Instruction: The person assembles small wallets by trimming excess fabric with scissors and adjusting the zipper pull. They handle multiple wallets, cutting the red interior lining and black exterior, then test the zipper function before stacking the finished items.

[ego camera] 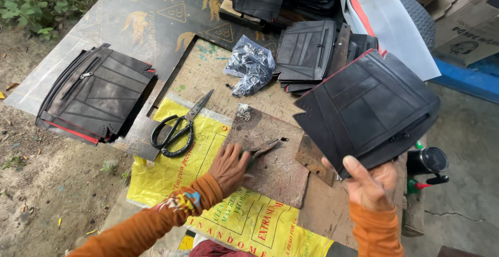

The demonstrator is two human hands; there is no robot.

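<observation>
My right hand (370, 183) grips the lower edge of a stack of black stitched panels (368, 110) with a red edge and a zip, held up above the right side of the bench. On a rusty metal plate (270, 168) rests my left hand (229, 167), fingers closed around the handle of a small metal tool (266, 147) whose tip points to the upper right. Both arms wear orange sleeves.
Black-handled scissors (179, 128) lie on a yellow printed sack (171, 168). A pile of black panels (93, 96) sits at left, another pile (306, 51) at the back, beside a crumpled plastic bag (251, 64). A dark flask (427, 161) stands at right.
</observation>
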